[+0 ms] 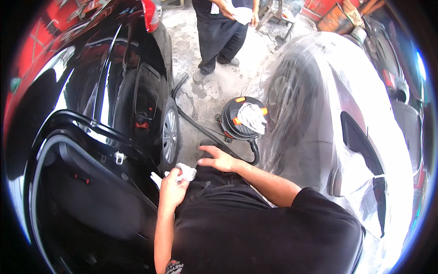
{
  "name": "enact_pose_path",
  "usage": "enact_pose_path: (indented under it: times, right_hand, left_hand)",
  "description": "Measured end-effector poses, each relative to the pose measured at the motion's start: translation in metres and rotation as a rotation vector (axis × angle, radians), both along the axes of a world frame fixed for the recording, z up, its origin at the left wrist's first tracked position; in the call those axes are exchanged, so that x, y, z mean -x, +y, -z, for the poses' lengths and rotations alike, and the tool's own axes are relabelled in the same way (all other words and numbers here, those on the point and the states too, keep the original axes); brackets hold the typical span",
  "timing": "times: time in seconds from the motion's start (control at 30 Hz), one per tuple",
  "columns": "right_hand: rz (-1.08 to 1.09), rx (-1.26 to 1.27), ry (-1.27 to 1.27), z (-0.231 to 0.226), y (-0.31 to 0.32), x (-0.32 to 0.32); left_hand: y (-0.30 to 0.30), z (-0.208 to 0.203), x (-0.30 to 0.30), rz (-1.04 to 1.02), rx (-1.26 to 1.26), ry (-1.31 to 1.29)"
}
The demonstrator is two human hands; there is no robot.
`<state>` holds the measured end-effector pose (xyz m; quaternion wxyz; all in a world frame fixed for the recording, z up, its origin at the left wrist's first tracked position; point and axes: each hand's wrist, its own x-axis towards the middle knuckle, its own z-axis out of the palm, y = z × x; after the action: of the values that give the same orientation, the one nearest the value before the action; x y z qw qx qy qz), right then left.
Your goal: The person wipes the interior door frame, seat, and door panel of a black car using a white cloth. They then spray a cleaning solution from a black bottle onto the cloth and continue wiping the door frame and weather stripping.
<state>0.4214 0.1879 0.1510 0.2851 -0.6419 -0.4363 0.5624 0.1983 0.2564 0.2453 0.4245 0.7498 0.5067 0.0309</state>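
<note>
My left hand [171,189] is closed around a crumpled white cloth [188,172], in front of my body and beside the black car [100,68]. Something white and narrow sticks out on the far side of its fingers; I cannot make out whether it belongs to the same cloth. To the right of it, my right hand [218,160] is held out over my dark trousers, fingers apart and nothing in them. The car's wheel [170,132] with a silver cover lies just beyond my left hand.
A black and orange drum vacuum cleaner [232,130] stands ahead, a white rag [252,118] on top and its hose [196,122] along the floor. Plastic sheeting [296,91] covers the car at right. Another person [222,36] stands ahead, holding white cloth. A metal latch [119,158] shows at left.
</note>
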Motion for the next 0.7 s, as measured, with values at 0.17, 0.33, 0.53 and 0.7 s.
enact_pose_path:
  times: [0.17,0.33,0.53,0.7]
  right_hand:
    - [-0.449,-0.540,0.044,-0.068,0.057,0.031]
    - [-0.299,-0.361,0.561,-0.113,0.073,0.026]
    - [-0.197,-0.292,1.031,-0.103,0.117,0.009]
    - [-0.243,-0.411,0.668,-0.093,0.136,-0.007]
  left_hand:
    - [-0.014,-0.008,0.031,-0.236,-0.066,-0.351]
    - [0.003,-0.028,0.017,-0.420,-0.159,-0.093]
    - [0.007,-0.036,-0.014,-0.366,0.312,-0.481]
    - [0.020,-0.065,-0.054,-0.662,0.134,-0.891]
